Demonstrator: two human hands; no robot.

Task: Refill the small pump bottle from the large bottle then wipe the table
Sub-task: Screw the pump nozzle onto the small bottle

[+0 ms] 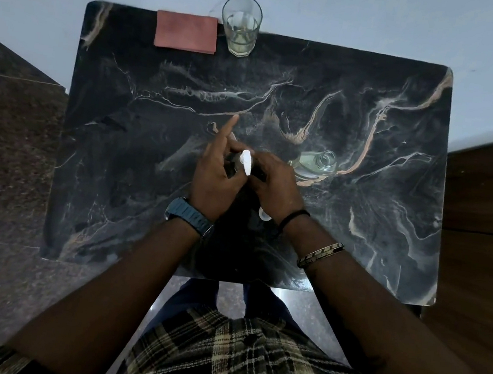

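Observation:
On the dark marble table (120, 140), my left hand (214, 176) and my right hand (273, 187) meet around the small pump bottle, whose white pump head (246, 162) sticks up between them. The bottle's body is mostly hidden by my fingers. My left index finger points up and away. The large clear bottle (316, 164) stands open just right of my right hand, seen from above, with pale liquid in it. A white cap (264, 215) lies on the table under my right wrist. A folded red cloth (186, 32) lies at the far edge.
A drinking glass (241, 26) with a little pale liquid stands at the far edge, right of the cloth. A wall runs behind the table. Dark floor lies to the left and a wooden surface (485, 200) to the right.

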